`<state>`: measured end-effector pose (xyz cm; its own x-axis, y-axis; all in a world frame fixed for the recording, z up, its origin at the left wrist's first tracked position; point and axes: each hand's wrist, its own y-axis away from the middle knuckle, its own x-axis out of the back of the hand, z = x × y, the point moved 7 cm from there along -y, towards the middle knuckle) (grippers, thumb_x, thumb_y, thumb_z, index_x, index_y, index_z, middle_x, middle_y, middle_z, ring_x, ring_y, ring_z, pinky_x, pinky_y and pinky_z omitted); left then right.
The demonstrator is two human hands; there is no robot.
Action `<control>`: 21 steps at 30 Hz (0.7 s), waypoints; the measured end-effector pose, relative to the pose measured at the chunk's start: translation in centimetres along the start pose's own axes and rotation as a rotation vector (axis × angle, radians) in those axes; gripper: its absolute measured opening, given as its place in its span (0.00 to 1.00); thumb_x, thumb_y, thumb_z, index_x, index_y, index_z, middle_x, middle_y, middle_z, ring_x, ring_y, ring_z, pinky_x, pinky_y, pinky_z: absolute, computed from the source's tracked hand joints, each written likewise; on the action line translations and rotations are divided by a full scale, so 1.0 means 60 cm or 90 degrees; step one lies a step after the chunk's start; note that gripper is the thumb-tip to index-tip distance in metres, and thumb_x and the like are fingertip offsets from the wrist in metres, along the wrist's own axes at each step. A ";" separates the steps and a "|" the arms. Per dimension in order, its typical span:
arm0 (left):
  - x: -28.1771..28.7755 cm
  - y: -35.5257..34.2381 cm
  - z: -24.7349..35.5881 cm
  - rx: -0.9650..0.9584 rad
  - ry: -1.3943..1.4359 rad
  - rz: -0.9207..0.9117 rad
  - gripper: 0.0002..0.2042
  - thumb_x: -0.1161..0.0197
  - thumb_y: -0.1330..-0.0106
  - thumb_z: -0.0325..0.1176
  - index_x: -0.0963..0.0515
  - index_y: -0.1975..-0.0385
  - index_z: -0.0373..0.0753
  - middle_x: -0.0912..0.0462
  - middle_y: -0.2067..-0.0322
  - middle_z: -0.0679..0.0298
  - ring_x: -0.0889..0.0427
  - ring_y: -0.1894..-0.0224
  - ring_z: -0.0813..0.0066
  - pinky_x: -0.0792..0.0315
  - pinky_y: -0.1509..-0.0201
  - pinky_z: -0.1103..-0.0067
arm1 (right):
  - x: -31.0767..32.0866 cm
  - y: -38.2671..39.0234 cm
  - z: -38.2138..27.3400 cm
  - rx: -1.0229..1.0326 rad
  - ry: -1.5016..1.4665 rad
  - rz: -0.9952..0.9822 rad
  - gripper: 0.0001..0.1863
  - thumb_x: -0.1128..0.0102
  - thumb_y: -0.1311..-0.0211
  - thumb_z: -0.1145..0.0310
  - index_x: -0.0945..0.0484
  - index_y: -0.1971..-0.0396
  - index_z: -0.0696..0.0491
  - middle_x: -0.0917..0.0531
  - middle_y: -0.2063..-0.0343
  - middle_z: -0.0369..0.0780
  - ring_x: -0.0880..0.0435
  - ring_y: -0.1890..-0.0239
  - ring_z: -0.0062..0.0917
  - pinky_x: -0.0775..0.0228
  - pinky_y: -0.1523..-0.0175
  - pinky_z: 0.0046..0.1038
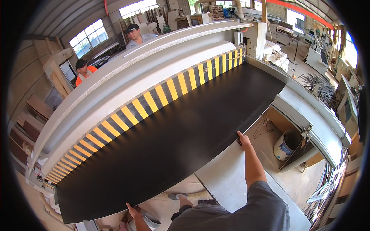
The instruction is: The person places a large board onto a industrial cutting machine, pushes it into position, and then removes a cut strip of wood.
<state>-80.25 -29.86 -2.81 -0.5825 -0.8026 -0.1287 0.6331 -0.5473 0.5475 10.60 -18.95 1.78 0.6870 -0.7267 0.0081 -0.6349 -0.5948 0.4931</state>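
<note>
A long black panel [169,142] lies across the bed of a large machine, its near edge toward me. My left hand [133,210] grips that edge near its left part, thumb on top and the other fingers mostly hidden below. Farther right, my right hand [242,138] holds the same edge, arm stretched out and thumb lying on the upper face. Behind the panel runs a beam with yellow and black stripes [165,92]. The far edge of the panel meets the foot of this beam; whether it passes under cannot be made out.
A pale metal side arm [302,111] extends at the right. Below it a white bucket [284,149] stands on the floor. Loose strips [318,84] lie piled farther right. Beyond the machine are a person in a grey top [138,40] and another in orange [81,75].
</note>
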 end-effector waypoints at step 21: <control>-0.009 0.010 0.003 -0.001 0.023 -0.053 0.25 0.36 0.36 0.67 0.20 0.60 0.49 0.22 0.73 0.74 0.29 0.72 0.77 0.39 0.68 0.77 | 0.004 -0.003 0.003 0.011 -0.003 0.010 0.27 0.34 0.34 0.44 0.15 0.65 0.59 0.22 0.75 0.36 0.27 0.73 0.25 0.33 0.63 0.33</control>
<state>-79.66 -29.69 -2.25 -0.6140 -0.7626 -0.2035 0.5843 -0.6125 0.5324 10.83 -19.11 1.56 0.6750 -0.7377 0.0112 -0.6515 -0.5888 0.4784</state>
